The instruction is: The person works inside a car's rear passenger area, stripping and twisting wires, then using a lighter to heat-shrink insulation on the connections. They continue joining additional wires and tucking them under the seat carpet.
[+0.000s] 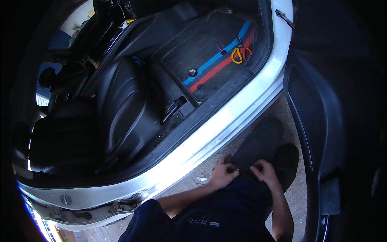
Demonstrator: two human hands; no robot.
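Note:
My left hand (225,173) is held in front of my dark trousers, its thumb and forefinger curled together. Facing it a short gap away, my right hand (264,171) has thumb and forefinger pinched. Whatever either hand holds, if anything, is too small or too dark to make out. Inside the car, on the black floor mat (177,56) with its blue and red stripes, lie yellow-handled pliers (237,55) and a red-handled tool (246,54) beside them. A small dark connector with coloured wires (221,49) and a roll of tape (192,73) rest there too.
The white door sill (209,141) runs diagonally between me and the cabin. A black leather seat (125,109) stands at the left. The open car door (318,105) is close on my right. My dark shoes (287,165) stand on a concrete floor (197,173).

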